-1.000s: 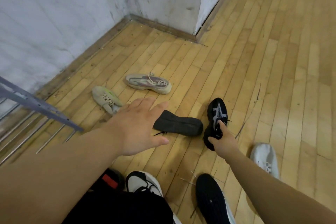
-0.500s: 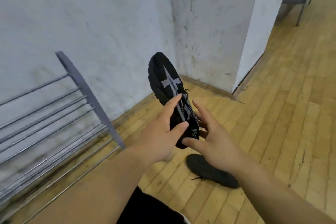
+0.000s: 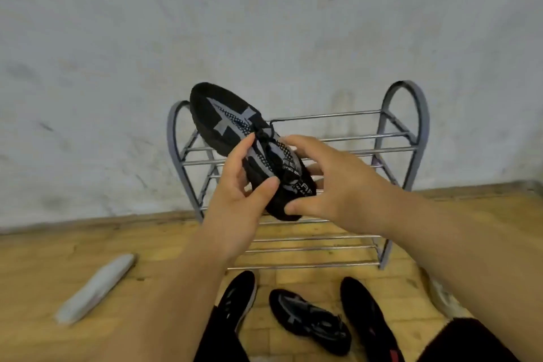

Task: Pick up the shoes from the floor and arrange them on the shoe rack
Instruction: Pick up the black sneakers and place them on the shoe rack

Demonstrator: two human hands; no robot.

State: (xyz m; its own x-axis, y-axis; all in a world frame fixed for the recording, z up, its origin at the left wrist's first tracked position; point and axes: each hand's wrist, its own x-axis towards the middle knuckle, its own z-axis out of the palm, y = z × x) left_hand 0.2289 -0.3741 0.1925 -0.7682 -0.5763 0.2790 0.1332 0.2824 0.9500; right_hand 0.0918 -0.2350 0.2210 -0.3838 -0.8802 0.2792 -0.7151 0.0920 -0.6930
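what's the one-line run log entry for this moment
both hands hold black knit shoe | above grey metal shoe rack | not yet placed

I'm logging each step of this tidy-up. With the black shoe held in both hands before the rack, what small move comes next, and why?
Probably lower the black knit shoe with the grey cross onto the top rails of the grey metal shoe rack: both the left hand and right hand hold it just above them, and no shoe shows there.

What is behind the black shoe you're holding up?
Behind the black shoe, held in the left hand and right hand, stands a metal shoe rack against the white wall. The shoe and hands cover the middle of its bars.
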